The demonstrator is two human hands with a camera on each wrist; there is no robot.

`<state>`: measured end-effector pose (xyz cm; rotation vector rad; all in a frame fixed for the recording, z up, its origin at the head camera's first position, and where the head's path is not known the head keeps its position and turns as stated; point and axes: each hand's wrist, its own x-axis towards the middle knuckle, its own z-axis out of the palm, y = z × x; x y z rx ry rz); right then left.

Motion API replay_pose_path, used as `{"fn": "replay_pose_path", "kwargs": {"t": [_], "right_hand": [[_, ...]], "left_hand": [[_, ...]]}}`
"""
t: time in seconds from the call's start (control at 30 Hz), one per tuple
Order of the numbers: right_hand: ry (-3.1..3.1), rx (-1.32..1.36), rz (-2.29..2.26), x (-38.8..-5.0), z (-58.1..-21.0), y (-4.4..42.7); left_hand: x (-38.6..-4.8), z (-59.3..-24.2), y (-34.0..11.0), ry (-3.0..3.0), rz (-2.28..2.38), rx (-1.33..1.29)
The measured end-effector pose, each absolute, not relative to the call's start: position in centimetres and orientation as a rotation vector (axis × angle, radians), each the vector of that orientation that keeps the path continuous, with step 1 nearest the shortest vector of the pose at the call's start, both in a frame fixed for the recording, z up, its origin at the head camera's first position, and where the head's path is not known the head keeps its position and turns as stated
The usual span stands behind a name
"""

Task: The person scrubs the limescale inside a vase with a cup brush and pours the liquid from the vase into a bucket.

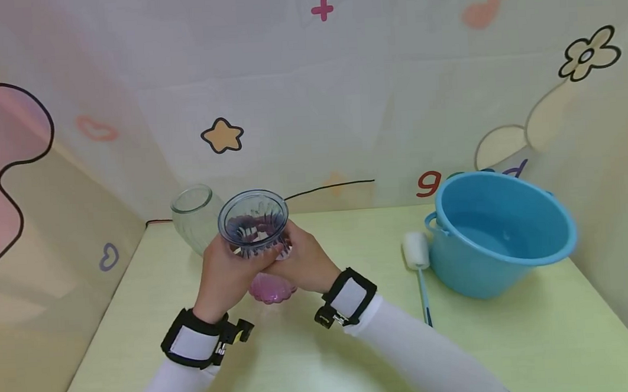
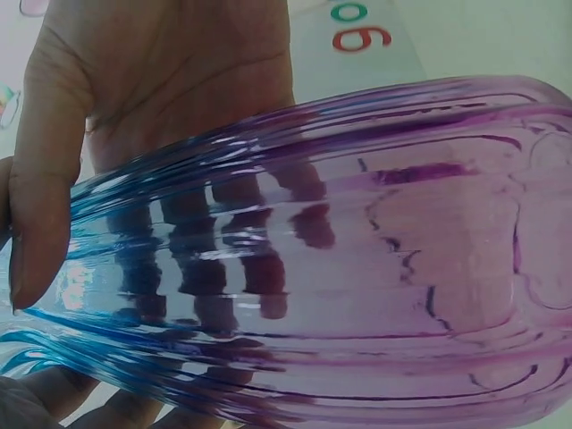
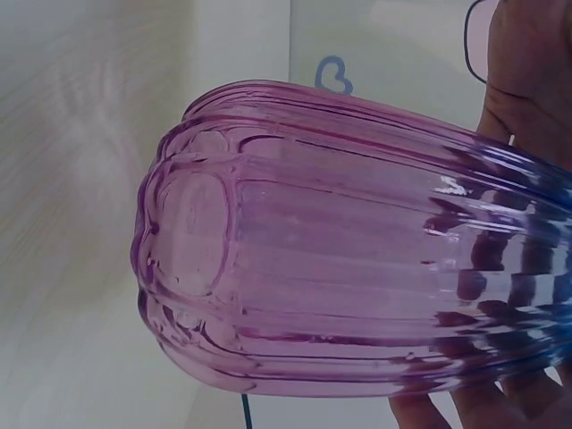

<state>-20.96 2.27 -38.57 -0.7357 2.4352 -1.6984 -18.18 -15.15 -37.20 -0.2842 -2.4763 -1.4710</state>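
A ribbed glass vase (image 1: 272, 287), blue at its flared rim and pink at its base, stands between both hands. The left hand (image 1: 224, 272) grips its upper part from the left, and the right hand (image 1: 306, 258) from the right, the thumbs meeting at the near side. In the left wrist view the fingers show through the vase (image 2: 429, 259) at its blue neck. From the right wrist the pink base of the vase (image 3: 313, 259) is seen, with fingers curled round the blue end. Whether the base touches the table cannot be told.
A clear greenish glass vase (image 1: 187, 226) stands behind the left hand. To the right are a blue bucket (image 1: 478, 270) and a white sponge brush (image 1: 416, 253) with a blue handle, lying on the pale table (image 1: 556, 337). A patterned curtain (image 1: 288, 102) closes the back.
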Motion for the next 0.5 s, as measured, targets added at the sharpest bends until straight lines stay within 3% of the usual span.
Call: {"fn": "replay_pose_path", "kwargs": {"t": [0.5], "right_hand": [[2.593,-0.617,-1.781,-20.1,-38.9,8.4]], "left_hand": [[-19.2,-37.9,-8.9,-2.438,-1.639,-0.407]]}}
